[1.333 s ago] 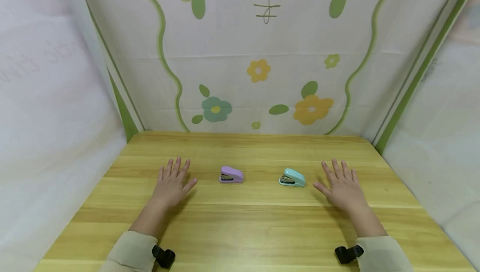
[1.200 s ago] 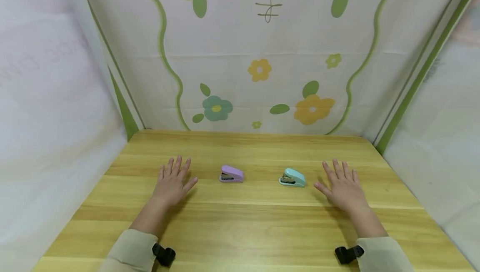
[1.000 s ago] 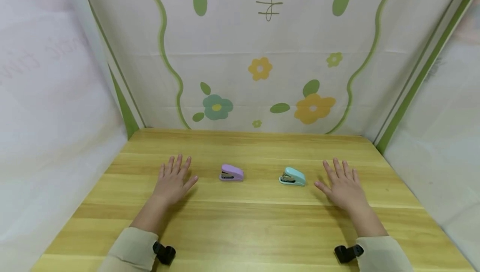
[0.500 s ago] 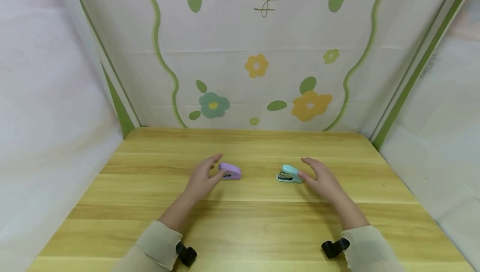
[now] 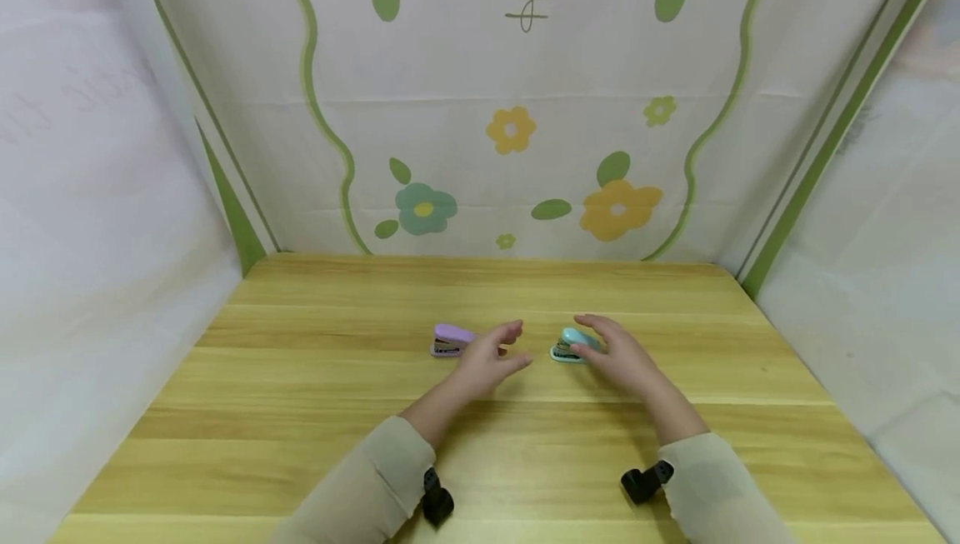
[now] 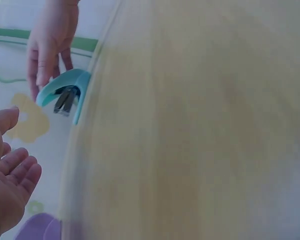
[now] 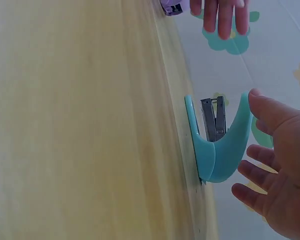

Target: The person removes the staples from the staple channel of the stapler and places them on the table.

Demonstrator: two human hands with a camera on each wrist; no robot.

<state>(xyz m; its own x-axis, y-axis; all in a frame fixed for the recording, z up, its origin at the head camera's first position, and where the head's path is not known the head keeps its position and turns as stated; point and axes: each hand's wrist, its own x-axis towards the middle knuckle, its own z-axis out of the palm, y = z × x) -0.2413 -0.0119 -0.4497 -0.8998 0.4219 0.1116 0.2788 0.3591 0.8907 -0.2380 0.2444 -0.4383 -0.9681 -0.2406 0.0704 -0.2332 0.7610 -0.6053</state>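
A teal stapler [image 5: 573,334] stands on the table, its mouth facing left. My right hand [image 5: 621,359] reaches over its right end with relaxed, spread fingers. In the right wrist view the thumb tip is right at the upper arm of that teal stapler [image 7: 224,162], and the other fingers hang beside its back. My left hand [image 5: 483,361] is between the two staplers, fingers loosely bent toward the teal one, nothing in them. Behind its back lies a purple stapler [image 5: 450,334], its right end partly hidden by that hand. Only a corner of the purple stapler [image 6: 37,229] shows in the left wrist view.
Both staplers rest on a wooden table [image 5: 337,436]. A flower-printed cloth [image 5: 442,136] hangs at the table's far edge, with white cloth sides left and right. A black wrist camera [image 5: 437,501] sits on the left sleeve, another [image 5: 645,481] on the right.
Both hands have left their flat, spread pose at the sides and moved inward. The left hand has passed over the purple stapler toward the middle; the right hand has come to the teal one.
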